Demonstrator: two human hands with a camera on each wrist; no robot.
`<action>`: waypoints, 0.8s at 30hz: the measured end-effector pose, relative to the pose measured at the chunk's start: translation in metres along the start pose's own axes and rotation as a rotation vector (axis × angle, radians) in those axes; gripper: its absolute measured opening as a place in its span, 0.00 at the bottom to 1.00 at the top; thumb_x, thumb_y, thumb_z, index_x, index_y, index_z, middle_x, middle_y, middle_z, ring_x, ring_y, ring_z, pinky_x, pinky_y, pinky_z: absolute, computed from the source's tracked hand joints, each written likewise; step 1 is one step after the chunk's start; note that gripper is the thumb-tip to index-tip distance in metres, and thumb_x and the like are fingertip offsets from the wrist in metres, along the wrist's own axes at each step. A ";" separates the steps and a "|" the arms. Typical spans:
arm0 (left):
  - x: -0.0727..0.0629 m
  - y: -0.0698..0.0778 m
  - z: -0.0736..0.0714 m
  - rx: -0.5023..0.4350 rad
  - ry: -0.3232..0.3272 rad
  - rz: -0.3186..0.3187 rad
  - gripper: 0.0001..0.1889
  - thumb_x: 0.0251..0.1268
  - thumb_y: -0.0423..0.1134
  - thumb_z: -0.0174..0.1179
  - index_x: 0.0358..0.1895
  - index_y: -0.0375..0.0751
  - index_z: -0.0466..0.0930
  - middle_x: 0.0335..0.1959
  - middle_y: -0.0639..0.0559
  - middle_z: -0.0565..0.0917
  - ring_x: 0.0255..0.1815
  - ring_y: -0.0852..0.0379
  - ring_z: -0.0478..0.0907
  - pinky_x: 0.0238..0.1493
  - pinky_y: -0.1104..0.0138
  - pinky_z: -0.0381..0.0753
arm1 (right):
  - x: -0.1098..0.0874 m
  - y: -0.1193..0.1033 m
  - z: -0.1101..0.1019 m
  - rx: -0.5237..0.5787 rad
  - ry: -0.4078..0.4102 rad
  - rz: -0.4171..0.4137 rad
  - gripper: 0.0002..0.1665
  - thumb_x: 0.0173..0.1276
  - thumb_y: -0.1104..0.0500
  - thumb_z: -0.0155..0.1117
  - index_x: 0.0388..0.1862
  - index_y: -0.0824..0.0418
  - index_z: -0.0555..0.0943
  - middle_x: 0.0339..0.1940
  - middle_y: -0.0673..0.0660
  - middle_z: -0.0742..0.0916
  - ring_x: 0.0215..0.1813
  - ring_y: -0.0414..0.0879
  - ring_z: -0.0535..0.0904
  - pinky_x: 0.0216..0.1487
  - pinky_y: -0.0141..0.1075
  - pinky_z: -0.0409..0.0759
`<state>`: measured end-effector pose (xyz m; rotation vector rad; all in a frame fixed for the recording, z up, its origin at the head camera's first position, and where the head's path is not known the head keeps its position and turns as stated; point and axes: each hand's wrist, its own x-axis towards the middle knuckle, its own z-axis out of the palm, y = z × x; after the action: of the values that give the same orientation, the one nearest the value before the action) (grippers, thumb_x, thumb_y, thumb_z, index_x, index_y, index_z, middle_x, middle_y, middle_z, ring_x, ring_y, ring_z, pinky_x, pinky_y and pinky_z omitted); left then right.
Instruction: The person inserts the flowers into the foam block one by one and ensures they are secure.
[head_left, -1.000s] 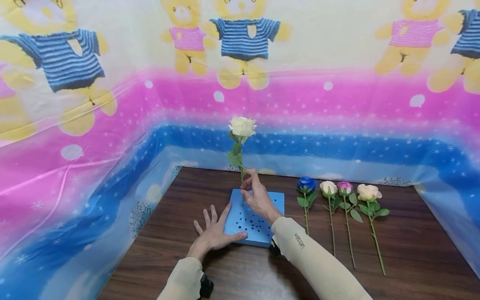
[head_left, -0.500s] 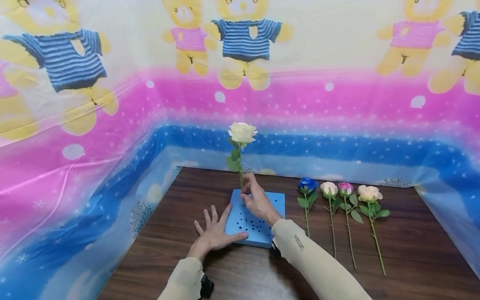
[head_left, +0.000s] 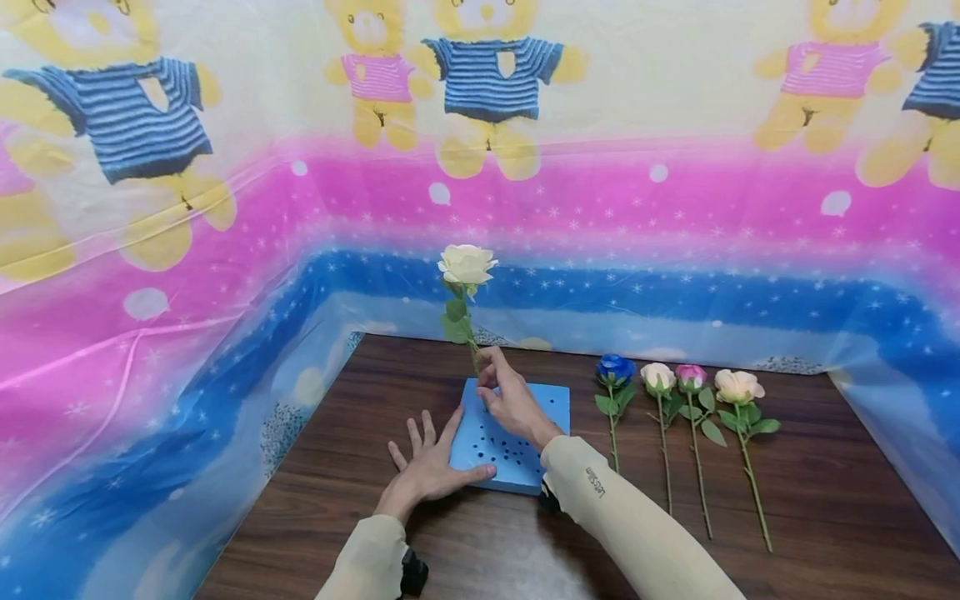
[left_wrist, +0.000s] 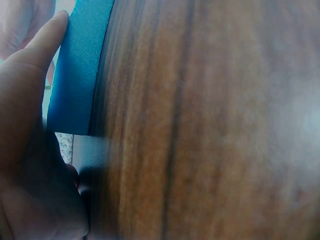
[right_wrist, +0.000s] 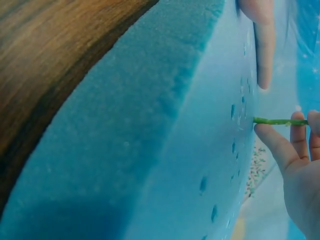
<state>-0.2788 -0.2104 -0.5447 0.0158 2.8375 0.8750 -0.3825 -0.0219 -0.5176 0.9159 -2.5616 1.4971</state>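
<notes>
A white rose (head_left: 467, 265) with green leaves stands over the blue foam block (head_left: 468, 437), leaning left. My right hand (head_left: 516, 404) pinches its stem low down, between thumb and fingers. In the right wrist view the lower end of the green stem (right_wrist: 277, 121) meets the block's holed top; how deep it sits cannot be seen. At the block's left side my left hand (head_left: 429, 468) lies with its fingers spread, the thumb on the front edge and the index finger along the left edge. The left wrist view shows the block's side wall (left_wrist: 80, 70) against that thumb.
Right of the block, a blue rose (head_left: 615, 369), a cream rose (head_left: 657, 379), a pink rose (head_left: 691, 377) and a peach rose (head_left: 738, 387) lie in a row on the brown wooden table (head_left: 322, 517). A bear-print curtain (head_left: 600, 217) encloses the back and sides.
The white rose's head has dropped slightly, then tilted to the left, its stem still in my right hand. My left hand and the block have stayed in place.
</notes>
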 end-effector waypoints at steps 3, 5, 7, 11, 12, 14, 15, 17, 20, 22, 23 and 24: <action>0.001 -0.001 0.001 0.001 -0.001 -0.004 0.64 0.61 0.83 0.65 0.95 0.66 0.44 0.92 0.27 0.33 0.91 0.23 0.23 0.77 0.18 0.22 | 0.001 0.000 0.001 -0.010 -0.004 0.007 0.26 0.89 0.64 0.60 0.76 0.42 0.69 0.52 0.50 0.84 0.53 0.44 0.84 0.49 0.44 0.84; 0.001 -0.001 0.001 0.001 -0.002 -0.004 0.64 0.61 0.84 0.65 0.95 0.66 0.44 0.92 0.27 0.33 0.91 0.23 0.23 0.77 0.18 0.22 | 0.001 0.000 0.001 -0.015 -0.006 0.012 0.25 0.89 0.64 0.60 0.76 0.43 0.70 0.51 0.50 0.85 0.53 0.44 0.84 0.49 0.44 0.85; 0.001 -0.001 0.001 0.001 -0.001 -0.002 0.64 0.61 0.84 0.65 0.95 0.66 0.44 0.92 0.27 0.33 0.91 0.22 0.23 0.77 0.18 0.22 | 0.002 -0.001 0.002 -0.017 -0.007 0.017 0.25 0.89 0.64 0.61 0.75 0.43 0.72 0.51 0.49 0.85 0.53 0.44 0.84 0.50 0.44 0.85; 0.000 0.000 0.000 -0.001 -0.003 -0.002 0.64 0.61 0.84 0.64 0.95 0.66 0.44 0.92 0.27 0.32 0.91 0.23 0.23 0.77 0.18 0.22 | 0.003 -0.001 0.001 -0.010 -0.011 0.021 0.22 0.89 0.64 0.61 0.72 0.42 0.75 0.51 0.51 0.85 0.52 0.44 0.84 0.49 0.44 0.85; 0.000 0.000 0.000 -0.003 -0.004 -0.003 0.64 0.61 0.84 0.65 0.95 0.66 0.44 0.92 0.27 0.32 0.91 0.23 0.23 0.77 0.18 0.21 | 0.003 -0.001 0.001 -0.005 -0.014 0.023 0.22 0.89 0.64 0.61 0.71 0.42 0.76 0.51 0.51 0.85 0.52 0.44 0.84 0.49 0.44 0.85; 0.000 0.000 0.000 -0.005 -0.007 -0.004 0.63 0.62 0.84 0.64 0.95 0.66 0.43 0.92 0.28 0.32 0.91 0.23 0.22 0.77 0.19 0.21 | 0.002 -0.001 0.000 0.007 -0.020 0.028 0.22 0.89 0.64 0.61 0.70 0.40 0.77 0.52 0.52 0.86 0.53 0.45 0.84 0.50 0.45 0.85; 0.000 0.000 0.000 -0.006 -0.006 -0.002 0.63 0.62 0.83 0.65 0.95 0.66 0.43 0.92 0.28 0.32 0.91 0.23 0.22 0.77 0.18 0.21 | 0.002 -0.001 0.000 0.012 -0.024 0.030 0.22 0.89 0.63 0.61 0.70 0.39 0.77 0.53 0.53 0.86 0.54 0.45 0.84 0.50 0.46 0.85; 0.000 0.000 -0.001 -0.007 -0.004 -0.001 0.64 0.62 0.83 0.65 0.95 0.66 0.43 0.92 0.28 0.32 0.91 0.23 0.22 0.77 0.18 0.21 | 0.002 -0.002 -0.001 0.023 -0.034 0.042 0.24 0.89 0.63 0.62 0.72 0.37 0.77 0.57 0.55 0.87 0.56 0.45 0.84 0.53 0.47 0.86; 0.000 0.000 -0.001 -0.006 -0.004 -0.001 0.64 0.62 0.83 0.65 0.95 0.66 0.43 0.92 0.28 0.32 0.91 0.23 0.23 0.77 0.18 0.22 | 0.001 -0.002 -0.003 0.025 -0.046 0.055 0.28 0.88 0.62 0.63 0.77 0.36 0.76 0.63 0.58 0.87 0.60 0.47 0.84 0.56 0.49 0.87; 0.000 0.000 -0.001 -0.007 -0.004 -0.001 0.64 0.61 0.83 0.65 0.95 0.66 0.43 0.92 0.28 0.32 0.91 0.23 0.23 0.77 0.18 0.22 | 0.001 -0.003 -0.004 0.021 -0.051 0.062 0.31 0.88 0.62 0.64 0.80 0.36 0.74 0.67 0.59 0.86 0.63 0.48 0.85 0.58 0.50 0.88; 0.000 0.000 -0.001 -0.006 -0.005 -0.002 0.64 0.61 0.83 0.65 0.95 0.66 0.43 0.92 0.28 0.32 0.91 0.23 0.22 0.77 0.18 0.22 | 0.001 -0.003 -0.005 0.017 -0.051 0.062 0.33 0.87 0.62 0.65 0.82 0.36 0.73 0.68 0.60 0.86 0.64 0.49 0.85 0.58 0.50 0.89; 0.000 0.000 -0.001 -0.006 -0.006 -0.003 0.64 0.61 0.84 0.65 0.95 0.67 0.43 0.92 0.28 0.32 0.91 0.23 0.22 0.77 0.19 0.21 | 0.001 -0.003 -0.005 0.010 -0.051 0.063 0.34 0.87 0.62 0.65 0.83 0.36 0.72 0.69 0.59 0.85 0.64 0.49 0.85 0.58 0.50 0.89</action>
<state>-0.2792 -0.2107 -0.5440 0.0136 2.8282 0.8815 -0.3829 -0.0194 -0.5123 0.8939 -2.6453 1.5238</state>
